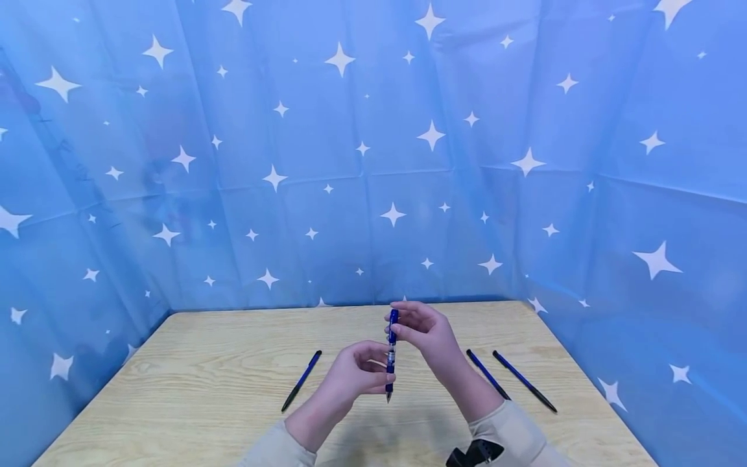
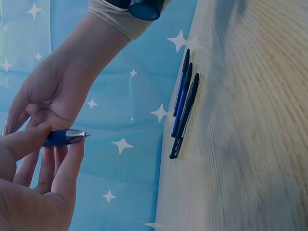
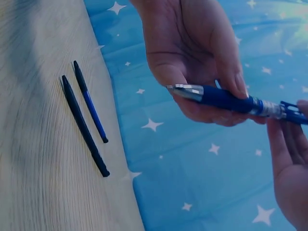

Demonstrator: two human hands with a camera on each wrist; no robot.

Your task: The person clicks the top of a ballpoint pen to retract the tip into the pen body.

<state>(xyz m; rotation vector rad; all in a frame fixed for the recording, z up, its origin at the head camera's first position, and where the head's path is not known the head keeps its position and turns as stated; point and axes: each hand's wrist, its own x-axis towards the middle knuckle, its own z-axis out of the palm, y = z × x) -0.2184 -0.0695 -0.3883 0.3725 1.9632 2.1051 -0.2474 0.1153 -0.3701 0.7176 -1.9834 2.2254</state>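
Note:
A blue ballpoint pen (image 1: 391, 350) with a silver tip is held upright above the table, its point facing down. My left hand (image 1: 358, 373) pinches its lower part between thumb and fingers. Higher up, near the clip end, my right hand (image 1: 423, 331) grips the same pen from the other side. In the right wrist view the pen's silver cone, blue grip and clear middle (image 3: 231, 100) show between both hands. The left wrist view shows the silver tip (image 2: 77, 136) sticking out past the left thumb.
On the wooden table (image 1: 222, 376) lies a blue and black pen (image 1: 301, 381) to the left. Two similar pens, one nearer (image 1: 487, 373) and one farther right (image 1: 525, 381), lie beyond the right forearm. A blue star-patterned curtain (image 1: 373, 246) surrounds the table's back and sides.

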